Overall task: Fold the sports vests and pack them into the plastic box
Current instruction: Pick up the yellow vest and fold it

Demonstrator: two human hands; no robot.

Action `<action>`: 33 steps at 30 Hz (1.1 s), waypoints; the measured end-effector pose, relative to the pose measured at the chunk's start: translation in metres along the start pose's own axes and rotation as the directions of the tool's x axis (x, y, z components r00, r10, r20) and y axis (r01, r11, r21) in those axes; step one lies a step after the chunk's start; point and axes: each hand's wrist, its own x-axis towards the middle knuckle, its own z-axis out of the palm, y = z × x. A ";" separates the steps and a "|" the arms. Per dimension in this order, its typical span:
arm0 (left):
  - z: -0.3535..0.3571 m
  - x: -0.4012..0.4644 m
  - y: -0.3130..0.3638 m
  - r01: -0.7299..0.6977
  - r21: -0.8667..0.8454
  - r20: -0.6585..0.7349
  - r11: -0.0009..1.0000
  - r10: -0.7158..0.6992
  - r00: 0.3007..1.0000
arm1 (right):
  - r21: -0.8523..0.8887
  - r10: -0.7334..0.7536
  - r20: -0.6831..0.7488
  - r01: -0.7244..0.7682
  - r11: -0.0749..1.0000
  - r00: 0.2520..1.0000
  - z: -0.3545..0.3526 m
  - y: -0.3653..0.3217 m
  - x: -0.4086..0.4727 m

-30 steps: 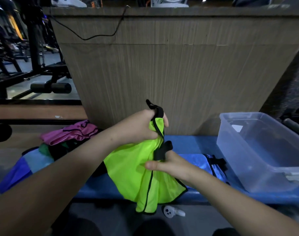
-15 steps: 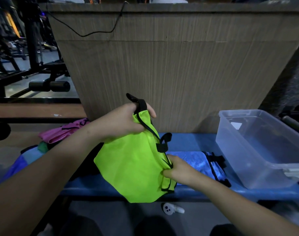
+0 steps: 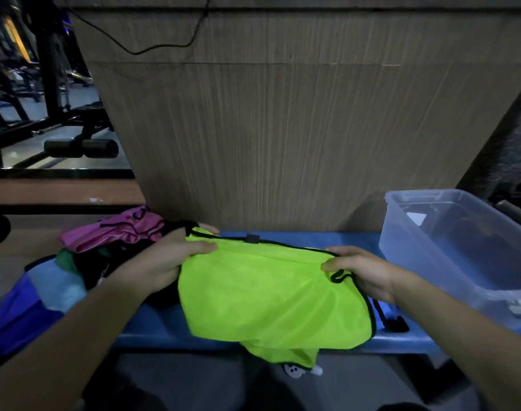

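A neon green vest [image 3: 268, 295] with black trim is stretched wide across the blue bench [image 3: 170, 327], its lower edge hanging over the front. My left hand [image 3: 164, 262] pinches its top left corner and my right hand [image 3: 363, 271] pinches its top right corner. A blue vest [image 3: 386, 314] lies under it, showing only at the right. The clear plastic box [image 3: 425, 256] stands on the bench at the right and looks empty. A heap of vests, pink [image 3: 117, 232], green, black, light blue and dark blue, sits at the left end.
A wooden counter panel [image 3: 283, 137] rises right behind the bench. Gym equipment [image 3: 75, 146] stands at the far left. A small white controller [image 3: 297, 371] lies on the floor under the bench's front edge.
My hands have moved apart and down, spreading the green vest from a bunched, raised hold into a flat wide shape on the bench. My right hand shifted from the lower hem to the top right corner.
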 end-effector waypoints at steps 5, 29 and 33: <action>0.024 0.066 -0.068 0.088 -0.043 -0.062 0.995 -0.090 0.994 | -0.118 0.066 -0.231 -0.095 0.988 0.971 -0.021 0.013 0.063; 0.062 0.054 0.042 -0.430 0.505 0.500 0.748 0.153 0.853 | -0.297 -0.430 0.160 0.458 0.838 0.889 0.070 -0.026 0.046; 0.071 0.038 0.082 -0.525 0.439 0.550 0.729 0.244 0.799 | 0.013 -0.306 0.161 0.308 0.951 0.939 0.079 -0.045 0.032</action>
